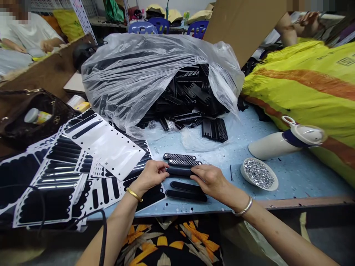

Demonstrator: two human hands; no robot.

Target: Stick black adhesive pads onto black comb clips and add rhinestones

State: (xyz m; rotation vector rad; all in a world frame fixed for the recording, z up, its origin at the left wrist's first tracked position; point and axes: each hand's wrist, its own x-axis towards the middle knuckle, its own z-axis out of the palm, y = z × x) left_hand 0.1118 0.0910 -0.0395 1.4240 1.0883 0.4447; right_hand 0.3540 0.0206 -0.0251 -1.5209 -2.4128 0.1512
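Note:
My left hand (152,173) pinches the left end of a black oblong piece (179,171) with rounded ends. The fingers of my right hand (208,178) close on its right end. The piece lies low over the blue tabletop, its smooth dark face up. Just beyond it are two similar black pieces (179,156) with a cross-hatched face and a small metal dot at the ends. Nearer to me, two smooth black pieces (186,195) lie side by side. To the left are sheets of black oblong stickers (107,192), topped by a mostly bare white backing sheet (108,147).
A large clear plastic bag (124,77) spills black pieces at the back. Right of my hands stand a bowl (273,184) of small metal parts and a tilted white bottle (271,144). A yellow sack (307,85) borders the right, a brown handbag (16,125) the left. Other people sit beyond.

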